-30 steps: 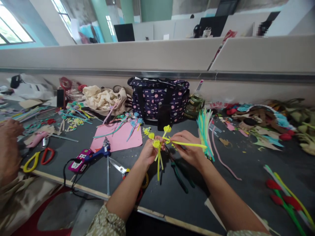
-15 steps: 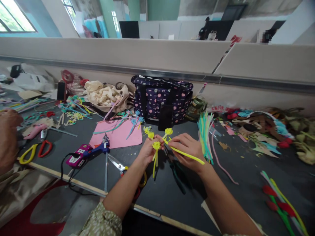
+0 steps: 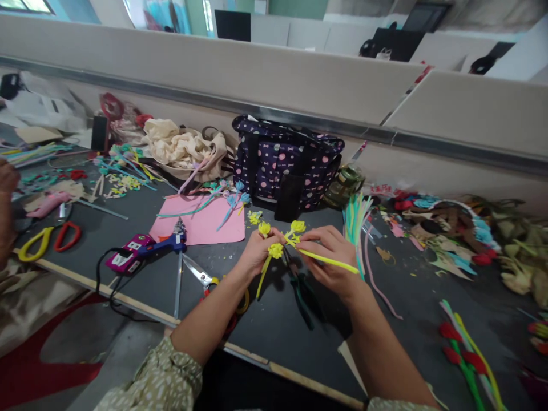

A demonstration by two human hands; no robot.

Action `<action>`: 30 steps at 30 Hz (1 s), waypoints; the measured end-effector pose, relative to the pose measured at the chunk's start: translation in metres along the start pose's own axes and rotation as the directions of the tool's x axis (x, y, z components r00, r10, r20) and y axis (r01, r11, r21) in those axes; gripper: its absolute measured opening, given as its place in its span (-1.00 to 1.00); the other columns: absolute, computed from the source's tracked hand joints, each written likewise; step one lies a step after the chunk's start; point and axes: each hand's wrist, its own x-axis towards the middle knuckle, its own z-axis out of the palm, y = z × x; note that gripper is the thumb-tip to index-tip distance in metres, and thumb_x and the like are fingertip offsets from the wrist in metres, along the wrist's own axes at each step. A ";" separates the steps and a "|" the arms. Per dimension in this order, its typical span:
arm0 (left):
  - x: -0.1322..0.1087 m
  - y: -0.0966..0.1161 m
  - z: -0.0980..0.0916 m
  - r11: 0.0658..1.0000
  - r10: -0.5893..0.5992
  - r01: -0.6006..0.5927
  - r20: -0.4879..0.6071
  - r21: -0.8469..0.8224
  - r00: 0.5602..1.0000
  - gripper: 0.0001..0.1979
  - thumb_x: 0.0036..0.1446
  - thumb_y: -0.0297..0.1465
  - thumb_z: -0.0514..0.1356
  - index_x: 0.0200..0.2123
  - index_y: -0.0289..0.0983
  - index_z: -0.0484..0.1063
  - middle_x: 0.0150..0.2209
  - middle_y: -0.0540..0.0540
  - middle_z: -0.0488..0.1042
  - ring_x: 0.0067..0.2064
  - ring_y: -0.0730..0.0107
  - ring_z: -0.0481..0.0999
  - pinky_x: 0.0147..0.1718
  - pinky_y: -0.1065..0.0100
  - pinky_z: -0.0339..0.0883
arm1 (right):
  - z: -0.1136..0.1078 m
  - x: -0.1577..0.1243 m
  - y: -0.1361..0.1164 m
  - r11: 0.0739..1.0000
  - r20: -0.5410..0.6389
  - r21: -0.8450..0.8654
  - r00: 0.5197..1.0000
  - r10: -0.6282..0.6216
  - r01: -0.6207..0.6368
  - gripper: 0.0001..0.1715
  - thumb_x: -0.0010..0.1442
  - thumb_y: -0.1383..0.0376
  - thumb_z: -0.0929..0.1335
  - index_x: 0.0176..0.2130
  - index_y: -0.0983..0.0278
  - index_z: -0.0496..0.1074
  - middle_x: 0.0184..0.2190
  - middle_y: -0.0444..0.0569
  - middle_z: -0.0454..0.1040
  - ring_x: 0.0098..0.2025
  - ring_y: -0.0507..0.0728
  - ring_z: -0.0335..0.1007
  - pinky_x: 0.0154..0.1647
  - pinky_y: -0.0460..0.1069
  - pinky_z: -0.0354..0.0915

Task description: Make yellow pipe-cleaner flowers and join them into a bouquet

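Yellow fuzzy-stem flowers (image 3: 274, 250) are pinched in my left hand (image 3: 258, 249), with one bloom above the fingers and a stem hanging below. My right hand (image 3: 331, 260) is closed on a yellow stem (image 3: 329, 262) that points to the right. Another yellow bloom (image 3: 297, 226) stands between the two hands, its lower part close to my right fingertips. Beneath the hands lie dark green-handled pliers (image 3: 303, 297). Scissors (image 3: 200, 274) with red and yellow handles rest partly under my left forearm.
A glue gun (image 3: 160, 246) lies left by a pink sheet (image 3: 205, 222). Behind stand a patterned bag (image 3: 274, 162), a phone (image 3: 289, 197) and a green jar (image 3: 343, 185). Pastel stems (image 3: 355, 228) and red flowers (image 3: 451, 342) are right. Another person's hand (image 3: 6, 188) is far left.
The view has tilted down and shifted slightly. Both hands still hold the yellow pieces; the stem under my left hand now slants more to the left. The other person's hand has moved toward the left edge.
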 end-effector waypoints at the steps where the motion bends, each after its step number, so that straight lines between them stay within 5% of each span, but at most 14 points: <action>1: -0.001 0.000 0.000 0.999 0.019 -0.018 -0.006 0.032 1.000 -0.96 -0.21 -0.47 0.27 -0.61 -0.33 0.49 -0.65 0.01 0.38 -0.60 0.55 0.30 -0.56 0.46 0.08 | -0.001 0.000 0.000 1.000 0.009 0.000 1.000 -0.008 0.008 -0.80 0.19 0.38 0.36 -0.19 0.12 0.50 -0.23 -0.01 0.53 -0.17 0.18 0.37 -0.16 0.08 0.35; 8: -0.010 -0.001 0.007 0.954 0.085 -0.097 0.055 0.284 0.995 -0.95 -0.19 -0.48 0.22 -0.63 -0.33 0.46 -0.66 0.04 0.32 -0.58 0.55 0.22 -0.52 0.45 0.06 | -0.006 0.004 -0.003 1.000 0.044 0.003 0.999 -0.019 0.019 -0.85 0.16 0.38 0.38 -0.24 0.15 0.49 -0.21 -0.01 0.51 -0.14 0.20 0.38 -0.02 0.19 0.29; 13: -0.013 -0.006 0.006 0.881 0.084 -0.184 0.238 0.435 0.968 -0.92 -0.12 -0.50 0.18 -0.60 -0.32 0.45 -0.60 0.02 0.35 -0.54 0.51 0.25 -0.51 0.44 0.07 | -0.007 0.002 -0.001 0.993 0.022 0.065 0.995 0.095 -0.096 -0.89 0.17 0.38 0.38 -0.26 0.19 0.49 -0.25 0.00 0.52 -0.13 0.20 0.41 -0.07 0.17 0.28; 18: -0.016 -0.001 0.005 0.812 0.094 -0.325 0.442 0.485 0.892 -0.90 -0.12 -0.56 0.16 -0.60 -0.32 0.42 -0.53 0.00 0.38 -0.47 0.49 0.32 -0.44 0.45 0.15 | -0.005 0.000 0.004 0.948 0.040 0.161 0.961 0.273 -0.276 -0.93 0.16 0.33 0.39 -0.38 0.23 0.49 -0.30 -0.01 0.51 -0.15 0.20 0.42 -0.06 0.14 0.28; 25: -0.019 0.009 0.006 0.809 0.132 -0.452 0.633 0.375 0.763 -0.92 -0.08 -0.58 0.18 -0.53 -0.34 0.45 -0.49 -0.03 0.42 -0.44 0.49 0.35 -0.38 0.43 0.23 | 0.001 0.001 0.013 0.618 0.255 0.504 0.788 0.560 -0.603 -0.79 0.05 0.22 0.45 -0.52 0.27 0.44 -0.40 -0.06 0.45 -0.31 0.11 0.36 -0.20 0.02 0.26; 30: -0.019 0.008 0.007 0.902 0.119 -0.319 0.542 0.292 0.832 -0.91 -0.05 -0.46 0.30 -0.54 -0.35 0.48 -0.49 -0.05 0.45 -0.42 0.47 0.39 -0.36 0.40 0.27 | 0.010 0.001 0.017 0.320 0.382 0.682 0.694 0.610 -0.657 -0.75 0.00 0.16 0.48 -0.48 0.27 0.46 -0.45 -0.13 0.42 -0.40 0.05 0.29 -0.32 -0.04 0.22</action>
